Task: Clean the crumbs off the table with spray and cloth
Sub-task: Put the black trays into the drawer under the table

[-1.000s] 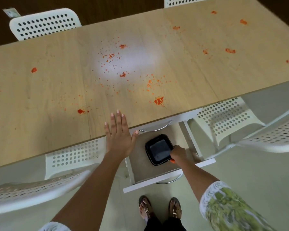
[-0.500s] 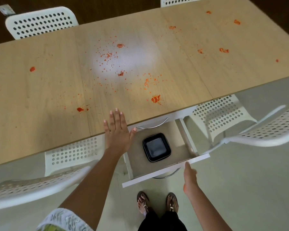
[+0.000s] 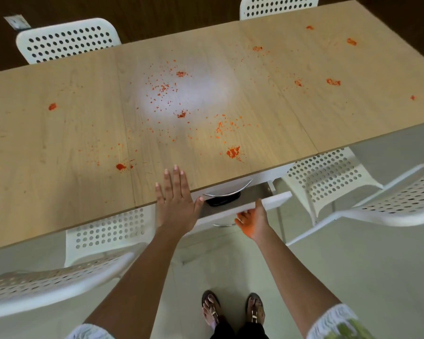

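Feet [image 3: 233, 311]: two, in strapped sandals, on the pale floor at the near edge of view.

Right hand [image 3: 252, 220]: fingers curled over the white front panel of the drawer [image 3: 274, 200], orange residue on the palm side. Grip clenched on the panel edge. Half a second ago this hand hung free just short of the panel.

Drawer: now pushed most of the way under the surface (previously it stood well out, its whole floor exposed). Only a narrow strip of grey interior shows.

Black tray [image 3: 219, 201]: inside the drawer, earlier fully visible, now a dark sliver beneath a curved chrome handle [image 3: 227, 189].

Left hand [image 3: 175, 196]: flat, palm down, fingers spread over the near edge of the surface [image 3: 59, 152]; grip released, holding nothing. Position unchanged.

Crumbs [image 3: 234, 152]: orange-red, scattered across the light wood surface, densest around the centre, with a large smear near the front edge and isolated spots far right and far left.

White perforated chairs [image 3: 66, 42]: two near, two beyond the far edge.

No readable writing or labels.
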